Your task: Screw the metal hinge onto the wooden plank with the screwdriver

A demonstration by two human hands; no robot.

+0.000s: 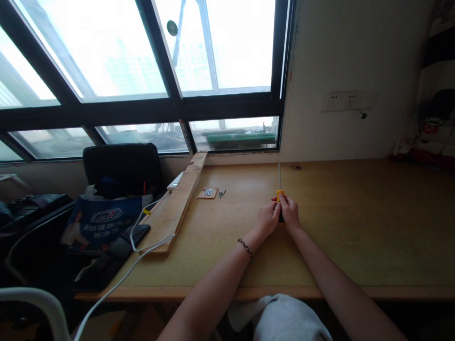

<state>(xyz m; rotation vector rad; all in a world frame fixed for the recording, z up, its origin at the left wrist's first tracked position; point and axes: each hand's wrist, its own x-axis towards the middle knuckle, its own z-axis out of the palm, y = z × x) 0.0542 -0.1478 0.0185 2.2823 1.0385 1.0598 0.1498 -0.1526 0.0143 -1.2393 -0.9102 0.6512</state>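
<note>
Both hands are closed around the yellow and black handle of a screwdriver (280,193), whose long metal shaft points away from me toward the wall. My left hand (268,215) wraps the handle from the left, a beaded bracelet on its wrist. From the right, my right hand (289,213) grips the same handle, its thumb near the yellow collar. Further left on the table lies a small wooden piece with a metal hinge (208,192) on it. Several screws (221,194) lie right beside that piece.
A long wooden board (174,213) runs along the left of the wooden table (355,227), a white cable (133,232) looping over it. Beyond are a blue bag (106,222) and a black chair (121,163). Windows and a wall with sockets (350,101) stand behind.
</note>
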